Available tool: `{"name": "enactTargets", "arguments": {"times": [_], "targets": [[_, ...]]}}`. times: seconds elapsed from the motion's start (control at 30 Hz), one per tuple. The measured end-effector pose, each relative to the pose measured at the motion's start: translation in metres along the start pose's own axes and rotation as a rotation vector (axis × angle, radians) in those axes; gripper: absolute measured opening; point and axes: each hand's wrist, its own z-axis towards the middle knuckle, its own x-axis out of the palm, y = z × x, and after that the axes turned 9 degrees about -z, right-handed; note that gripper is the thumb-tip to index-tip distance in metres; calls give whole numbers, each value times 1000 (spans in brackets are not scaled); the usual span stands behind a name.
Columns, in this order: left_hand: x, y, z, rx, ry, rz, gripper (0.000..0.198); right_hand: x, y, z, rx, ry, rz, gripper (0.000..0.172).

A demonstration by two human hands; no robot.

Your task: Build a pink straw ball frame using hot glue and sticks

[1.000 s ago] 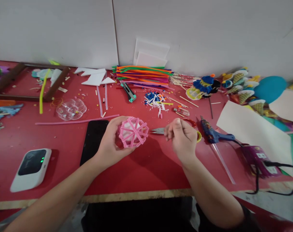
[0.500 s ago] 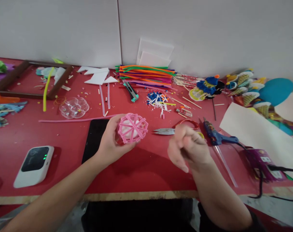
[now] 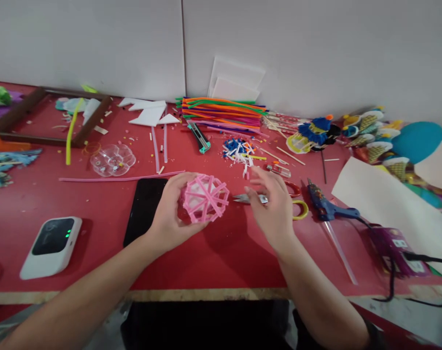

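Observation:
Wrapped round the side of a pink lattice ball (image 3: pixel 207 198) is my left hand (image 3: pixel 171 211). The ball looks made of pink pipe cleaners crossing in a star, with something whitish inside. My right hand (image 3: pixel 272 206) hovers to the right of it, fingers apart and holding nothing. Beneath that hand lie scissors (image 3: pixel 299 210) with red and yellow handles, their blades partly hidden. A black phone (image 3: pixel 144 209) rests just left of my left hand. One long pink pipe cleaner (image 3: pixel 97 180) stretches across the table behind the phone.
Bundled colourful pipe cleaners (image 3: pixel 221 114) lie at the back, near a utility knife (image 3: pixel 199 138) and a pile of cut bits (image 3: pixel 238 149). At right are a blue glue gun (image 3: pixel 323 204) and a purple power strip (image 3: pixel 397 248) with cables. A white device (image 3: pixel 51 248) sits at left.
My right hand has moved left towards the ball, its curled fingers now spread. My left hand has shifted the ball slightly right and turned its star face more towards me.

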Motion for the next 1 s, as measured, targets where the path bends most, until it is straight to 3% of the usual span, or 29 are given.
{"name": "enactTargets", "arguments": {"times": [0.13,0.3,0.37,0.53,0.63,0.77,0.87,1.0], "targets": [[3,2,0,20,-72,30,76,14,19,-18,183,134,449,15],[1,9,3,155,-154,92,74,28,26,-34,409,502,925,33],[0,11,3,178,-177,85,77,31,24,-34,479,588,1030,35],[1,12,1,56,-107,-43,87,32,18,-30,527,569,1125,31],[1,6,-1,-95,-15,-298,92,32,14,-30,476,520,1112,27],[-2,-2,1,-238,25,-534,62,37,12,-32,381,437,1051,25],[-4,-3,5,-240,0,-505,43,40,11,-35,374,352,984,24],[-2,-2,9,-210,-17,-518,35,39,11,-35,304,338,900,22]]}}
